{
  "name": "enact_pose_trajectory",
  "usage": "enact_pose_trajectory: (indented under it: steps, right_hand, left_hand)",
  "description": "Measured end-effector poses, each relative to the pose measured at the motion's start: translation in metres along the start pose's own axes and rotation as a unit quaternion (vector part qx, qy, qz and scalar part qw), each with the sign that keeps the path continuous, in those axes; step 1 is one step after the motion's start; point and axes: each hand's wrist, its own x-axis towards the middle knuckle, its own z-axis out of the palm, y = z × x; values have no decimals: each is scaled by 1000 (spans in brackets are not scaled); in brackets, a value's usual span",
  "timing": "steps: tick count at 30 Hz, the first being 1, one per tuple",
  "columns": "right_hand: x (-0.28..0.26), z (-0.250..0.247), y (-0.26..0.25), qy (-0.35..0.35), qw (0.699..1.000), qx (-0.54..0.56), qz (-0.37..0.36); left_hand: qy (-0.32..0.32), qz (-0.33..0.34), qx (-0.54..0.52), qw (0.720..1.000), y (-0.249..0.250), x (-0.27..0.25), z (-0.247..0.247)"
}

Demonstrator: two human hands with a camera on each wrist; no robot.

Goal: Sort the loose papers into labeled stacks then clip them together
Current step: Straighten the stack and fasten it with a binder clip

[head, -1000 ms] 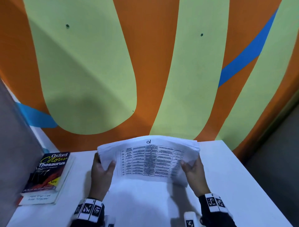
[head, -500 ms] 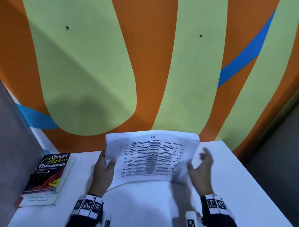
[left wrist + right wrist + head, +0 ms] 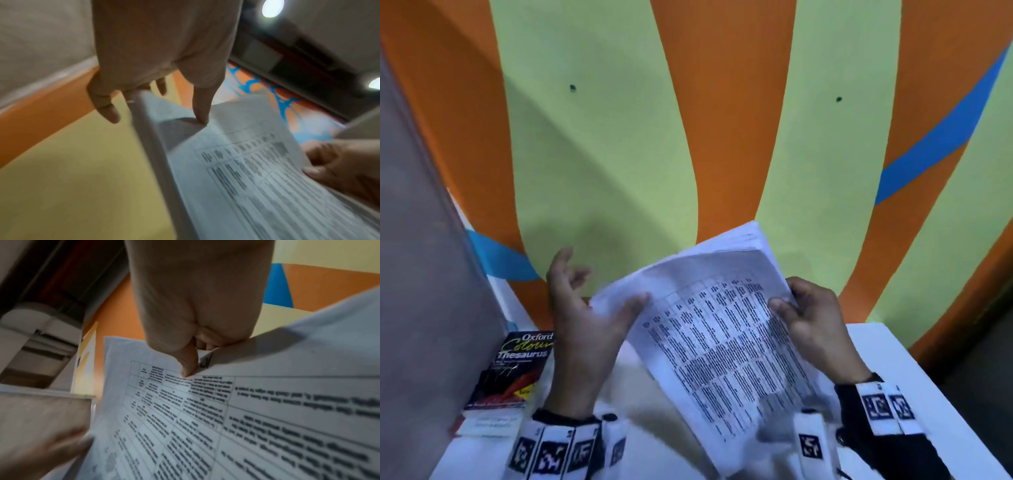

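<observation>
A stack of white papers (image 3: pixel 722 342) with a printed table on its top sheet hangs tilted above the white table (image 3: pixel 893 370), one corner pointing up at the wall. My right hand (image 3: pixel 787 301) grips its right edge, thumb on the top sheet and fingers curled behind, as the right wrist view (image 3: pixel 195 360) shows up close. My left hand (image 3: pixel 602 284) is spread at the stack's left edge, fingers straight, with only the thumb touching the top sheet (image 3: pixel 202 120). The stack's lower end is blurred.
An Oxford Colour Thesaurus (image 3: pixel 517 370) lies on another book at the table's left edge. A grey partition (image 3: pixel 421 274) stands on the left. The orange, green and blue wall (image 3: pixel 722 120) rises right behind the table.
The stack has turned from level to slanted, with one corner raised. My right hand, which had let go, grips the right edge again. My left hand has released its grip and spread.
</observation>
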Motion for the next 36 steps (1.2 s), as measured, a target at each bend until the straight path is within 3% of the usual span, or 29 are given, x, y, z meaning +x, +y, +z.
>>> enact_pose_trajectory:
  steps: [2,4,5,11,16,22,24,27,30,32,36]
  right_hand:
    - [-3,4,8,11,999,48,14]
    - [-10,15,7,-7,996,91,12]
    - [-13,21,5,-12,994,108,9]
    - [-38,45,3,46,987,151,-18]
    - [-72,86,42,14,994,91,51]
    - [-66,91,46,29,990,120,67]
    - [-62,97,47,3,993,88,76]
    - [-47,111,48,19,991,66,118]
    - [-32,145,41,14,983,61,172]
    - [-24,181,31,-64,985,34,158]
    - [-12,273,-10,-220,973,14,63]
  left_hand:
    - [-53,-92,-116,988,-8,-9,-1]
    - [-143,-122,-198,962,-9,-20,3]
    - [-158,-121,-212,957,-7,-24,3]
    - [-37,-4,-159,987,14,-34,8]
    - [-74,-93,-95,988,-34,-57,27]
    - [-114,-107,-74,985,-44,-58,26]
    - [-100,-97,-59,988,-49,-53,26]
    - [-75,-57,-31,995,-42,-35,10]
    - [-6,-12,21,1000,-12,-11,-32]
    - [46,17,42,998,13,5,-64]
    - [151,96,107,978,42,39,-121]
